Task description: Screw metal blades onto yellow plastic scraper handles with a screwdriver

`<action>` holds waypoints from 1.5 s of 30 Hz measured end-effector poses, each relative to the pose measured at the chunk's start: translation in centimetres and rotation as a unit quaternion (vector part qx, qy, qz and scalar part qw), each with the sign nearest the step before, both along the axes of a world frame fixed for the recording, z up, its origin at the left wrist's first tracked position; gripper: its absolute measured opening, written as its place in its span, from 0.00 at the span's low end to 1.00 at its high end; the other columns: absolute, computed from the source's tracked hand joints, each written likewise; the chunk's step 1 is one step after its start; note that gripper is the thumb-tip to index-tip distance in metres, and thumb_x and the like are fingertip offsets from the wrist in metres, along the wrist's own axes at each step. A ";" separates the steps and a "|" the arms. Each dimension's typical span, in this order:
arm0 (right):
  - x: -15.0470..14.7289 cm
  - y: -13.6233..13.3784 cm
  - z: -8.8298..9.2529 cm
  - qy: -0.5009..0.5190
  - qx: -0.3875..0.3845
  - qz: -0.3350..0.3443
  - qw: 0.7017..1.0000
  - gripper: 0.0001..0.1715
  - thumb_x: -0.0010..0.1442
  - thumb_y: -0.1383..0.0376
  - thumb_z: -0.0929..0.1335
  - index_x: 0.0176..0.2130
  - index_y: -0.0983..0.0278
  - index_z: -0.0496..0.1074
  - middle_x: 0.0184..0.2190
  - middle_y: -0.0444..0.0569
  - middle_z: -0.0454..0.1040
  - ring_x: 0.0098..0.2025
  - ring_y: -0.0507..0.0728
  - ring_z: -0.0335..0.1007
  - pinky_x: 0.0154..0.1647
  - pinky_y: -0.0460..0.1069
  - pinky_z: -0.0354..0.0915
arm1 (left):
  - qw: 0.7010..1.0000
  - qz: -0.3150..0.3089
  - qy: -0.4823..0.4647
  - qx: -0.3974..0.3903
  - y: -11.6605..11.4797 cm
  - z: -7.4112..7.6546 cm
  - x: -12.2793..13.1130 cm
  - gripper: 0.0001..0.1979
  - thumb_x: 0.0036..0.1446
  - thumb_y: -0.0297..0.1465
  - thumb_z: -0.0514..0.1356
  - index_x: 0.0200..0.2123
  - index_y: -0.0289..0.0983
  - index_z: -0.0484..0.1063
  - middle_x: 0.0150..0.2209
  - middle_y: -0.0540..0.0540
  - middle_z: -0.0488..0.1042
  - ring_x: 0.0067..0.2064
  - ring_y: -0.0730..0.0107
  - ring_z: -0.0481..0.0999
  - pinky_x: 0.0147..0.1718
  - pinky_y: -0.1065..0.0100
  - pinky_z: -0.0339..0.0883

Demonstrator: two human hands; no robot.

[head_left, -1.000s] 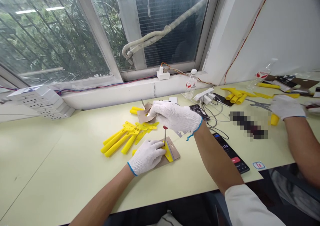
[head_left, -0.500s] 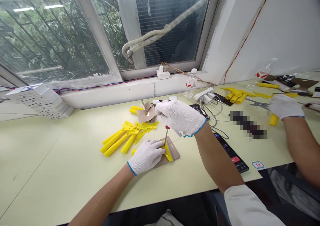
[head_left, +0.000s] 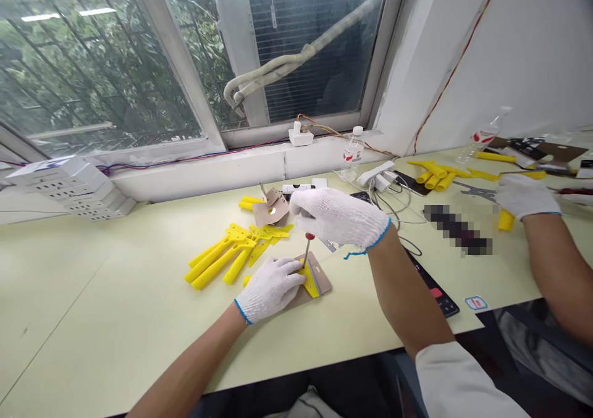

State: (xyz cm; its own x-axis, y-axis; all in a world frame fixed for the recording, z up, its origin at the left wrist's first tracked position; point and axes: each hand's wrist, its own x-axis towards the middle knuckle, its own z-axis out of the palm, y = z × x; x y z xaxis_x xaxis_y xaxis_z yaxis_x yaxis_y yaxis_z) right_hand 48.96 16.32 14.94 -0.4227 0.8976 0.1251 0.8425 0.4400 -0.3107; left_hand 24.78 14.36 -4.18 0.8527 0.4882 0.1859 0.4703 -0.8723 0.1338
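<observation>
- Our left hand (head_left: 271, 288) lies on the tabletop (head_left: 115, 307), fingers folded over the near end of a yellow part (head_left: 310, 282) and pinning it to a brown card (head_left: 324, 276).
- Our right hand (head_left: 340, 217) is closed in a fist round the handle of a screwdriver (head_left: 306, 250). The handle is hidden in the glove; only a red collar and the thin shaft show.
- The shaft stands near upright, its tip on the yellow part just off the left fingertips.
- We judge the step in hand to be driving a screw into the yellow part. The screw itself is too small to make out.
- Further turning calls for the shaft kept upright, steady downward pressure, and the left hand holding firm so part and card do not spin.
- A pile of yellow handles (head_left: 222, 260) lies at 10 o'clock from the left hand, near but apart.
- A phone (head_left: 433, 291) lies at 3 o'clock from the card.
- A co-worker's gloved hand (head_left: 523, 196) works far off at 2 o'clock, well apart.
</observation>
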 end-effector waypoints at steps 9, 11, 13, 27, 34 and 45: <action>0.8 -0.1 0.0 0.016 -0.001 0.095 0.995 0.13 0.61 0.66 0.67 0.47 0.66 0.73 0.45 0.48 0.74 0.39 0.48 0.62 0.42 0.45 0.54 | 1.000 0.007 0.000 -0.013 -0.1 0.2 0.1 0.14 0.74 0.30 0.55 0.54 0.47 0.80 0.60 0.43 0.79 0.56 0.55 0.80 0.48 0.56 0.70; 0.6 0.0 -0.1 0.011 -0.002 0.036 0.999 0.16 0.66 0.58 0.67 0.48 0.66 0.71 0.44 0.48 0.75 0.37 0.48 0.62 0.39 0.46 0.51 | 1.000 0.008 -0.003 -0.012 -0.1 0.2 0.0 0.14 0.74 0.30 0.56 0.54 0.47 0.79 0.62 0.43 0.78 0.57 0.55 0.79 0.48 0.56 0.70; 0.6 0.3 -0.2 0.021 -0.013 0.046 0.999 0.15 0.67 0.59 0.66 0.48 0.66 0.71 0.45 0.48 0.76 0.38 0.47 0.64 0.40 0.45 0.51 | 1.000 0.006 0.000 -0.011 -0.1 0.1 0.0 0.14 0.75 0.31 0.55 0.55 0.47 0.79 0.63 0.43 0.77 0.58 0.54 0.79 0.47 0.57 0.70; 2.4 -1.1 2.1 0.065 0.071 0.102 0.990 0.08 0.68 0.68 0.71 0.46 0.70 0.76 0.41 0.50 0.77 0.37 0.45 0.64 0.42 0.43 0.63 | 1.000 0.005 0.006 -0.019 -0.3 0.6 0.1 0.13 0.75 0.30 0.54 0.54 0.46 0.77 0.62 0.42 0.78 0.58 0.55 0.79 0.49 0.55 0.70; 3.0 -0.9 1.7 0.059 0.077 0.103 0.990 0.10 0.68 0.65 0.72 0.47 0.68 0.78 0.39 0.49 0.78 0.35 0.46 0.65 0.40 0.44 0.65 | 0.999 0.030 -0.015 -0.041 -0.7 0.6 0.3 0.15 0.73 0.30 0.56 0.58 0.46 0.75 0.63 0.41 0.76 0.62 0.52 0.77 0.54 0.52 0.72; 2.3 -0.9 1.6 0.054 0.066 0.118 0.989 0.11 0.70 0.65 0.71 0.47 0.71 0.78 0.37 0.47 0.76 0.35 0.45 0.65 0.42 0.42 0.68 | 0.990 0.121 -0.067 -0.034 -1.3 0.6 0.5 0.43 0.54 0.43 0.71 0.71 0.41 0.64 0.70 0.33 0.69 0.71 0.32 0.65 0.67 0.33 0.65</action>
